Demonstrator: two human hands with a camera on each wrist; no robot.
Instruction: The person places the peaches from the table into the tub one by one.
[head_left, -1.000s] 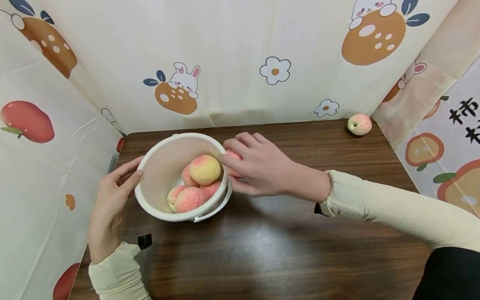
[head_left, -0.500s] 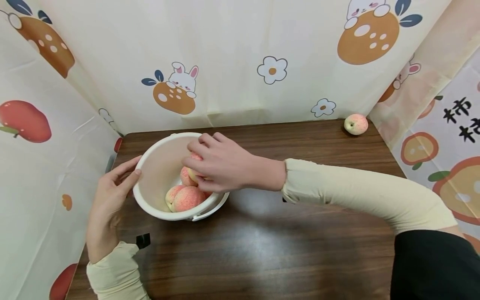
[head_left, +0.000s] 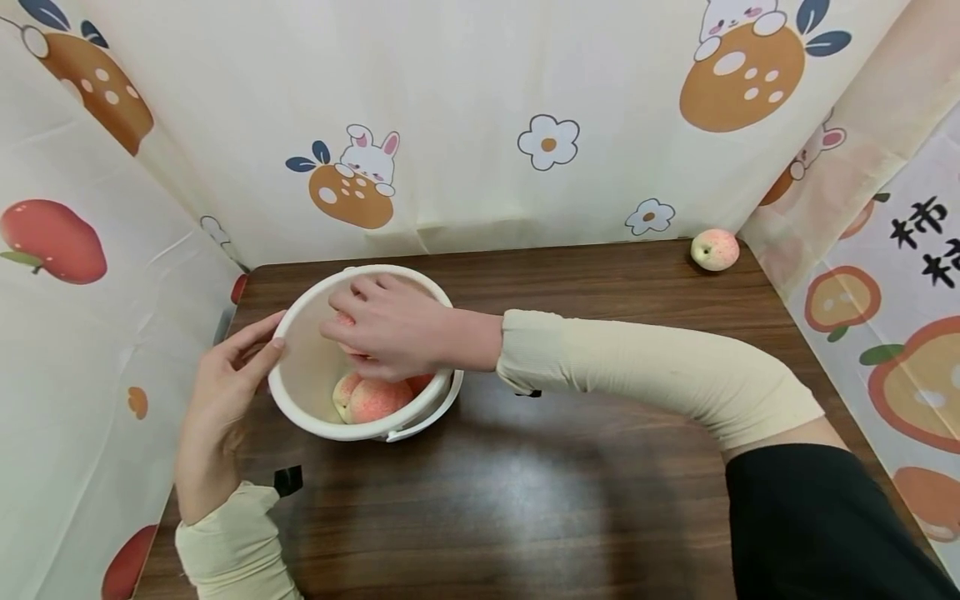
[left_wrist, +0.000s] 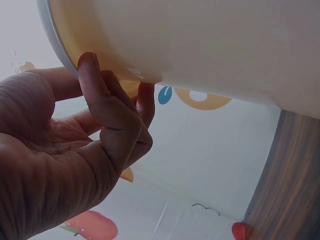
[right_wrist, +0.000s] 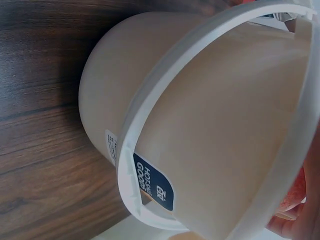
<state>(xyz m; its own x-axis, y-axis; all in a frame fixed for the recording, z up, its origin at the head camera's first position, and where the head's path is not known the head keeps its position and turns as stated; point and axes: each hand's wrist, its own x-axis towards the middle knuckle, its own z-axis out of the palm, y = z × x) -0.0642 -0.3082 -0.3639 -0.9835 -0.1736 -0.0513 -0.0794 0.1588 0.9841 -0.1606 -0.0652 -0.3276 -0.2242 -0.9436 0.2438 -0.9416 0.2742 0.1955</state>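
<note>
A white plastic bucket (head_left: 294, 400) stands at the left of the brown table (head_left: 525, 500); several pink-yellow peaches (head_left: 372, 401) lie in it. My right hand (head_left: 352, 329) reaches into the bucket from the right, its fingers curled round a peach (head_left: 343, 319) just above the others. The right wrist view shows the bucket's outer wall (right_wrist: 200, 125), its lowered handle (right_wrist: 150, 125) and a sliver of that peach (right_wrist: 296, 192). My left hand (head_left: 262, 342) rests against the bucket's left side, its fingertips (left_wrist: 145, 95) touching the wall below the rim (left_wrist: 50, 30).
One loose peach (head_left: 715, 249) lies at the table's far right corner. Printed cloth walls (head_left: 487, 125) close in the table at the back and both sides. A small black clip (head_left: 288, 480) sits at the table's left edge.
My right hand has carried the peach leftward from the bucket's right rim to inside the bucket, over the other peaches. The left hand has stayed on the bucket's side.
</note>
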